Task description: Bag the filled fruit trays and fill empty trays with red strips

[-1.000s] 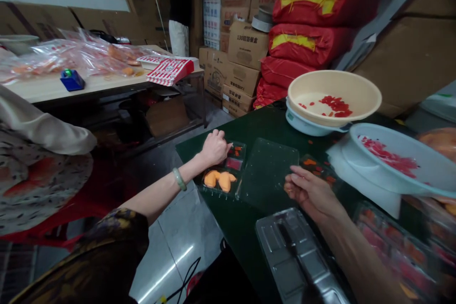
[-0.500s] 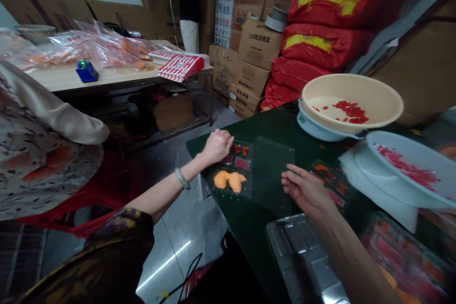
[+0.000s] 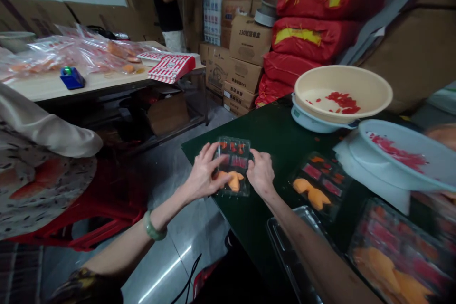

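A clear plastic clamshell box (image 3: 233, 164) lies near the left edge of the dark green table (image 3: 274, 128), its lid down over orange pieces and small red bits. My left hand (image 3: 203, 173) presses on its left side with fingers spread over the lid. My right hand (image 3: 261, 173) grips its right side, fingers curled onto the edge. A second filled tray (image 3: 318, 185) sits just right of my right hand, without a lid over it.
A cream basin (image 3: 344, 92) with red bits and a pale blue basin (image 3: 406, 156) stand at the back right. More filled trays (image 3: 395, 256) lie at the lower right. A metal tray (image 3: 288, 247) is below. Red sacks, cardboard boxes, a side table with bags and a standing person are behind.
The clear lid, lying open to the right before, is now folded over the box. My left hand slid onto the lid and my right hand moved left onto the box's right edge.
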### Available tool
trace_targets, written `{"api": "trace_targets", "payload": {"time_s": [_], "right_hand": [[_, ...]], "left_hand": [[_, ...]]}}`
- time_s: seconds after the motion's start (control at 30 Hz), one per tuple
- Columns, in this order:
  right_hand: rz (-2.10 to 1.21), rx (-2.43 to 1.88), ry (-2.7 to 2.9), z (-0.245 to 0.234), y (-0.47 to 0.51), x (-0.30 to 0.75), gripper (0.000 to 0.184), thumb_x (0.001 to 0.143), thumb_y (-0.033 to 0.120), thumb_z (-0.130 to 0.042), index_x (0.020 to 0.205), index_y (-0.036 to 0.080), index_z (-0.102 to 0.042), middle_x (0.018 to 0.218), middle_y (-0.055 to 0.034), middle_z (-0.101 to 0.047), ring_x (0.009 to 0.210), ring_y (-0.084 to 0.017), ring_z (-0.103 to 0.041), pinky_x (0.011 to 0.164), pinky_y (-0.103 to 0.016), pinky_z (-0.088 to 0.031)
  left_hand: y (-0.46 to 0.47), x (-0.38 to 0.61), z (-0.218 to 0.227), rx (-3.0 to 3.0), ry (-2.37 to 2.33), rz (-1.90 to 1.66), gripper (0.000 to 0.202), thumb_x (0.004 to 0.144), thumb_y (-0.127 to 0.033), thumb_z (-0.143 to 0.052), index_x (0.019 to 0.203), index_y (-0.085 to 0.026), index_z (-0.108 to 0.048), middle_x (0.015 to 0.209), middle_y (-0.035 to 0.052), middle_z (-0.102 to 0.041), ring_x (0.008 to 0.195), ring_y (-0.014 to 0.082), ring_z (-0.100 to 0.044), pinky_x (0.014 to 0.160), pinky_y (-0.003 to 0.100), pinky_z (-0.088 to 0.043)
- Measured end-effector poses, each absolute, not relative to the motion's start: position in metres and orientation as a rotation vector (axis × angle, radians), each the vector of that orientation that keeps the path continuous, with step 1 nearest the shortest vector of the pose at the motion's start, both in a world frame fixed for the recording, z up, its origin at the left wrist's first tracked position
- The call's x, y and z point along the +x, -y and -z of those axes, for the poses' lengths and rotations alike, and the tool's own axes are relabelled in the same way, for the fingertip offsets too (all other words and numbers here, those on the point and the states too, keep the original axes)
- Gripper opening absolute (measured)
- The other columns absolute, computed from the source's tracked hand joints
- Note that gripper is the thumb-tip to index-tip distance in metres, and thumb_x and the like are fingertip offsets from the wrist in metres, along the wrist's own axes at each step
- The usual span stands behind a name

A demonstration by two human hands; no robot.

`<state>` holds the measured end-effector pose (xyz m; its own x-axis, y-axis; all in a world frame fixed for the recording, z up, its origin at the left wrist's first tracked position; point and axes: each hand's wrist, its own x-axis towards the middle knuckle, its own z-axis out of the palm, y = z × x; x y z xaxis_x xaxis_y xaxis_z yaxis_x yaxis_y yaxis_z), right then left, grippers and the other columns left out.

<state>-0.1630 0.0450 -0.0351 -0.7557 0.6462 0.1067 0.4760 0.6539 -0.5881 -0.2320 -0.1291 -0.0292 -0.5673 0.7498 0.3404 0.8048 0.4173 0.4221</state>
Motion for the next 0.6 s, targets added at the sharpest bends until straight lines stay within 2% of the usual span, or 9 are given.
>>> {"api": "trace_targets", "payload": {"time_s": [0.1, 0.2, 0.3, 0.4, 0.5, 0.6], "right_hand": [[-0.625, -0.808, 2.673, 0.042, -0.043, -0.164, 0.036, 0.084, 0.019, -0.040, 0.115, 0.024, -0.059, 0.101, -0.0092, -0.051, 0.092, -0.022, -0.053, 0.074, -0.032, -0.043], [-0.639, -0.744, 2.689, 0.044, -0.033, -0.165, 0.035, 0.084, 0.025, -0.043, 0.116, 0.024, -0.057, 0.103, -0.0083, -0.051, 0.088, -0.019, -0.054, 0.071, -0.029, -0.044], [-0.622, -0.728, 2.679, 0.044, -0.020, -0.164, 0.035, 0.083, 0.027, -0.045, 0.115, 0.020, -0.058, 0.109, -0.0103, -0.050, 0.096, -0.023, -0.050, 0.078, -0.032, -0.042], [-0.552, -0.734, 2.697, 0.041, -0.012, -0.162, 0.034, 0.084, 0.025, -0.043, 0.114, 0.016, -0.058, 0.114, -0.0125, -0.049, 0.102, -0.026, -0.046, 0.085, -0.037, -0.039], [-0.497, -0.715, 2.753, 0.035, -0.010, -0.163, 0.035, 0.087, 0.026, -0.039, 0.116, 0.012, -0.055, 0.113, -0.0144, -0.051, 0.101, -0.027, -0.046, 0.085, -0.040, -0.038], [-0.498, -0.677, 2.796, 0.025, -0.012, -0.157, 0.033, 0.087, 0.026, -0.041, 0.113, 0.011, -0.055, 0.111, -0.0148, -0.053, 0.100, -0.026, -0.046, 0.084, -0.039, -0.039]], "left_hand": [[0.139, -0.220, 0.029, -1.710, 2.506, 0.755, 0.061, 0.076, -0.056, -0.055, 0.124, -0.017, -0.052, 0.144, 0.0163, -0.028, 0.132, 0.0402, -0.019, 0.099, 0.058, -0.031], [0.149, -0.216, 0.039, -1.607, 2.494, 0.812, 0.064, 0.078, -0.051, -0.055, 0.125, -0.009, -0.048, 0.144, 0.0221, -0.024, 0.134, 0.0394, -0.018, 0.103, 0.055, -0.030], [0.155, -0.218, 0.050, -1.487, 2.458, 0.928, 0.060, 0.081, -0.046, -0.054, 0.126, -0.007, -0.045, 0.143, 0.0242, -0.023, 0.133, 0.0359, -0.023, 0.102, 0.050, -0.035], [0.158, -0.222, 0.055, -1.549, 2.390, 0.901, 0.063, 0.076, -0.048, -0.060, 0.125, -0.009, -0.045, 0.140, 0.0224, -0.031, 0.134, 0.0368, -0.020, 0.102, 0.053, -0.034], [0.159, -0.224, 0.057, -1.653, 2.320, 0.800, 0.059, 0.078, -0.044, -0.059, 0.124, -0.010, -0.047, 0.136, 0.0208, -0.039, 0.134, 0.0369, -0.019, 0.102, 0.055, -0.033], [0.156, -0.229, 0.061, -1.705, 2.264, 0.778, 0.049, 0.083, -0.039, -0.054, 0.124, -0.013, -0.048, 0.136, 0.0193, -0.040, 0.133, 0.0351, -0.024, 0.101, 0.053, -0.036]]}}
